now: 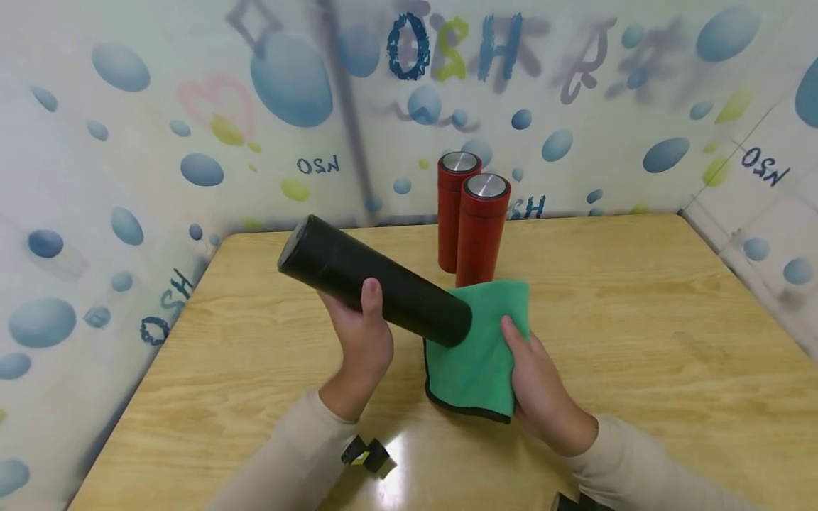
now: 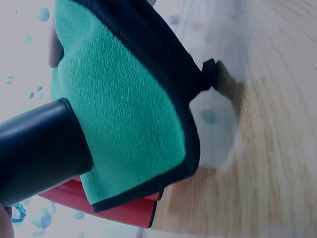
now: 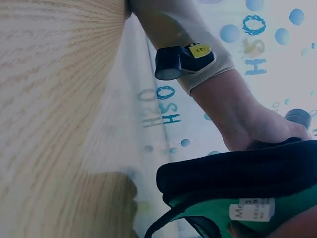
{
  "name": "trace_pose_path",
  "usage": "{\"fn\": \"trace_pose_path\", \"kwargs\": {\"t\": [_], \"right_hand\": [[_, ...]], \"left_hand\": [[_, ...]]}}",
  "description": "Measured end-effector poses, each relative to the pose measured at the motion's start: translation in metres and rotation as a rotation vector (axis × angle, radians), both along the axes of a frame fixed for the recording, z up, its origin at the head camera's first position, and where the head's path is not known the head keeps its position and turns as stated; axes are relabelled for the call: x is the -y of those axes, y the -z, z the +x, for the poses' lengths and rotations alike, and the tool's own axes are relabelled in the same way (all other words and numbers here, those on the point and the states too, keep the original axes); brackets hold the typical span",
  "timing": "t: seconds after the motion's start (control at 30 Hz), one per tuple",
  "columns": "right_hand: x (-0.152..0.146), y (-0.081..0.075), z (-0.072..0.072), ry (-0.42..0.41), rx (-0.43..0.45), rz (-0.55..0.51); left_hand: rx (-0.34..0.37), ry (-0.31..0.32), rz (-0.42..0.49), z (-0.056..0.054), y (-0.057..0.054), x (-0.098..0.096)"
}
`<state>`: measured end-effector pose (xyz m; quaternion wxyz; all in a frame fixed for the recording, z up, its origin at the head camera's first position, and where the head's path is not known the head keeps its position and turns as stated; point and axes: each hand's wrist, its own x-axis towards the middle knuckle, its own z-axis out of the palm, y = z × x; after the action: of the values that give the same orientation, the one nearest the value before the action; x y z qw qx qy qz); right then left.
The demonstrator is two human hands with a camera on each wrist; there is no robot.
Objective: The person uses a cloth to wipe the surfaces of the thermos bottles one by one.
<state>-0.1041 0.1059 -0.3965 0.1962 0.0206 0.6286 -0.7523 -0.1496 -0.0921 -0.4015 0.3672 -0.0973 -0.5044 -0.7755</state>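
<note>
A black cylindrical flask [image 1: 377, 280] is held tilted over the table, its raised end to the left. My left hand [image 1: 364, 330] grips it around the middle, thumb up along its side. Its lower right end meets a green cloth [image 1: 476, 362] with a dark border, which my right hand [image 1: 540, 380] holds by the right side, thumb on top. Up close in the left wrist view the flask [image 2: 42, 148] presses against the fuzzy cloth [image 2: 119, 109]. The right wrist view shows a white label [image 3: 252, 209] on the cloth; the fingers behind the cloth are mostly hidden.
Two red flasks with silver lids stand upright beyond the cloth, the front one [image 1: 483, 227] overlapping the rear one [image 1: 449, 213]. The wooden table [image 1: 224, 355] runs back to a wall [image 1: 396, 121] painted with blue drops and letters.
</note>
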Motion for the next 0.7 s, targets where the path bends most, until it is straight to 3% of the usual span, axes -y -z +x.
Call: {"fn": "trace_pose_path", "kwargs": {"t": [0.1, 0.27, 0.43, 0.57, 0.7], "right_hand": [[-0.0004, -0.0007, -0.0004, 0.005, 0.003, 0.007], [-0.0001, -0.0001, -0.0009, -0.008, -0.002, 0.023], [0.0013, 0.0006, -0.0001, 0.0, -0.005, 0.064], [0.0, -0.0005, 0.0011, 0.049, -0.046, 0.115], [-0.0029, -0.0005, 0.0017, 0.116, -0.181, 0.116]], "left_hand": [[-0.004, -0.007, -0.01, 0.0002, -0.0006, -0.0013], [-0.093, 0.007, -0.042, 0.0007, -0.0028, -0.0027], [-0.149, -0.032, -0.138, 0.0014, -0.005, -0.0002], [-0.179, -0.108, -0.271, 0.0041, -0.0071, 0.0021], [-0.182, -0.204, -0.526, 0.0079, -0.0094, 0.0039]]}}
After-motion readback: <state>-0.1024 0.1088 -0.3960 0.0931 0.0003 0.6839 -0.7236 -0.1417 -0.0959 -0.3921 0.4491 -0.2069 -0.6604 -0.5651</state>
